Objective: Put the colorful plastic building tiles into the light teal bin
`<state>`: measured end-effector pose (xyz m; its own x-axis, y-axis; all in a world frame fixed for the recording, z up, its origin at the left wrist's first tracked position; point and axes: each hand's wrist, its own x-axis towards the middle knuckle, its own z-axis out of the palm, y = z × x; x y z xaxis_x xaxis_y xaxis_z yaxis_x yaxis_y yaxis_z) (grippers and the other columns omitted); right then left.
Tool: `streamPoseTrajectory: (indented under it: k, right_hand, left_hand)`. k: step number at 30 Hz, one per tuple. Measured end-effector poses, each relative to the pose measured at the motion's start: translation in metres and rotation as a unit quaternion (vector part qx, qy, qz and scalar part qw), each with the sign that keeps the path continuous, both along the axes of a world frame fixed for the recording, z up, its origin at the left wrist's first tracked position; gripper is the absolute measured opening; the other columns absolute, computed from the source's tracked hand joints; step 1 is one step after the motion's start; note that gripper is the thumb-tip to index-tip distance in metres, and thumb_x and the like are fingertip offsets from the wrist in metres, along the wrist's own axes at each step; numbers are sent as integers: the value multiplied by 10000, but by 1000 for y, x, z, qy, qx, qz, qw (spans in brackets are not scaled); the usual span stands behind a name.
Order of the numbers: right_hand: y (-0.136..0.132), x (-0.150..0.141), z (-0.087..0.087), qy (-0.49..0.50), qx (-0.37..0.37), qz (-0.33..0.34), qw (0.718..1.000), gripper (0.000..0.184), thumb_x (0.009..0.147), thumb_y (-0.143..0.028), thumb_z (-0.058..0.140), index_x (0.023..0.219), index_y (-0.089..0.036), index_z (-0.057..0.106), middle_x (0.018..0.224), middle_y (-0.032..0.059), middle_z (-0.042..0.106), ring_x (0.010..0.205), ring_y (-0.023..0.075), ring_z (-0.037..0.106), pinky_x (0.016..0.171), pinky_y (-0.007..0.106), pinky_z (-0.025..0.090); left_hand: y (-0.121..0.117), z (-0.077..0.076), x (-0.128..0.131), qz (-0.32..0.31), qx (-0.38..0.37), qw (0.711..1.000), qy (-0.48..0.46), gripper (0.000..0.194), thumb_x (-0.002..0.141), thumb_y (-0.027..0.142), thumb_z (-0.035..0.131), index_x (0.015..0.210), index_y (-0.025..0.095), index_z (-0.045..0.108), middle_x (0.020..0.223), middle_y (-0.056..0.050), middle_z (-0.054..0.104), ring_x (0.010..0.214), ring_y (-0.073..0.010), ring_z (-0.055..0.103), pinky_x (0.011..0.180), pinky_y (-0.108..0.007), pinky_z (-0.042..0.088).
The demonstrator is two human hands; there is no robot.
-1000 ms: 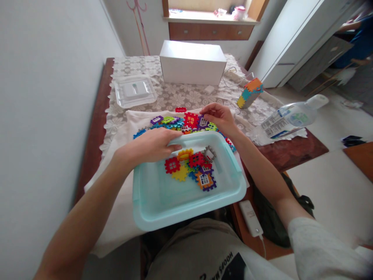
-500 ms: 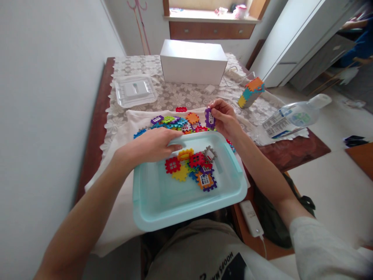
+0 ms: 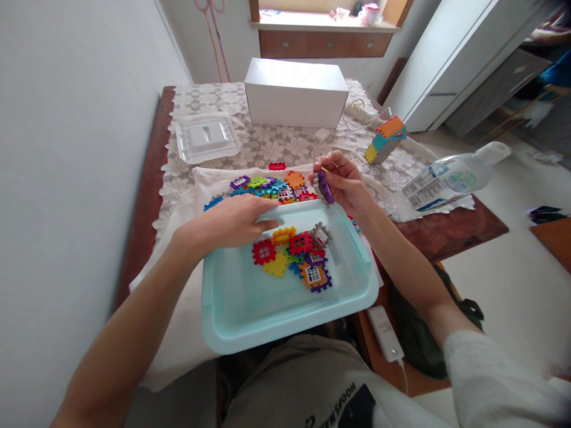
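Note:
A light-blue plastic tub point(image 3: 232, 315) rests at the table's near edge, against my body. My left hand point(image 3: 229, 220) grips its far rim, thumb inside and fingers mostly hidden behind. Several toothed plastic building pieces point(image 3: 276, 265) in red, yellow, orange, purple and grey lie in the tub. Above the far right rim, my right hand point(image 3: 341, 181) pinches a purple building piece point(image 3: 326, 187) turned edge-on, with a grey toothed one against it. A pile of loose building pieces point(image 3: 263, 185) lies on a cream cloth point(image 3: 200, 178) just past the tub, partly covered by my left hand.
A white box point(image 3: 297, 104) stands at the back. A clear plastic lid point(image 3: 207, 138) lies left of it. On the right are a block built of pieces point(image 3: 384, 140) and a large clear bottle point(image 3: 450, 178). A white power strip point(image 3: 384, 334) sits by my right side.
My right hand has turned the purple piece from facing me to edge-on, and a grey piece now shows against it. The left hand and tub have hardly moved.

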<state>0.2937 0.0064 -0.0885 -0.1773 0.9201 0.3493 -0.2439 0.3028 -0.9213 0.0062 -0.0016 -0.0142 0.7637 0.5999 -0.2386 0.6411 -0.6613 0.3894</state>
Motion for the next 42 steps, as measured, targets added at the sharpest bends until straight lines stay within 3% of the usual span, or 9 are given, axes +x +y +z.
streamPoseTrajectory:
  k: [7,11,13,16,20,26,30,35,42]
  right_hand:
    - [-10,-4,7,-39,-2,138,990,436,814,-540,1014,1009,-248,755,950,26,768,919,210,799,972,420,694]
    - [-7,-5,2,-12,-16,124,992,515,917,-759,854,981,-252,789,945,49,802,1010,257,821,1084,497,669]
    - [-1,-3,-4,-35,-3,63,997,542,994,-796,738,1027,-260,809,1040,65,828,1056,258,815,1109,503,657]
    - [10,4,-18,-182,70,-14,981,412,1019,-656,795,1206,-292,841,1344,85,815,1316,279,748,1267,524,551]
    - [19,13,-37,-349,136,31,927,448,1014,-454,837,1446,-346,787,1641,74,679,1607,319,542,1415,581,349]
    - [15,7,-32,-454,146,56,877,239,1057,-317,741,1276,-267,823,1362,84,805,1339,300,701,1278,518,483]
    - [8,6,-26,-454,126,47,881,301,1049,-300,713,1334,-246,792,1356,91,809,1283,296,717,1278,506,488]
    - [2,9,-23,-425,117,41,897,411,1019,-317,712,1426,-334,766,1547,56,741,1474,331,638,1337,563,442]
    - [1,2,-17,-410,97,49,906,154,945,-273,743,1088,-264,798,1147,43,814,1090,260,714,1091,434,554]
  left_hand:
    - [-1,1,-1,4,-7,1000,-2,259,1105,424,560,1095,232,733,1058,-92,817,907,-281,709,802,-373,463]
    - [-1,4,0,9,-18,1000,-1,273,1103,422,561,1111,226,751,1075,-92,824,929,-284,713,825,-366,475]
    - [-1,3,0,8,-9,1000,1,299,1105,462,556,1090,229,743,1048,-101,821,911,-289,712,805,-374,473]
    - [0,2,-1,5,-2,1000,5,302,1103,477,546,1050,235,717,1048,-109,816,897,-289,711,781,-384,468]
    - [1,1,-1,5,-2,1000,7,283,1093,472,540,1004,235,668,1082,-107,810,919,-286,714,788,-385,470]
    - [2,-1,-2,10,-8,1000,-4,310,1082,489,550,1025,218,690,1065,-113,805,911,-294,704,781,-382,445]
    - [3,-1,-1,12,-15,1000,-11,316,1085,486,562,1053,217,725,1026,-100,806,869,-285,691,765,-374,422]
    - [2,0,-2,11,-16,1000,-11,323,1089,477,559,1119,223,756,1041,-94,809,864,-279,691,765,-370,419]
    - [2,0,-1,15,-24,1000,-13,314,1079,458,581,1132,214,772,1045,-95,812,837,-279,679,760,-368,413]
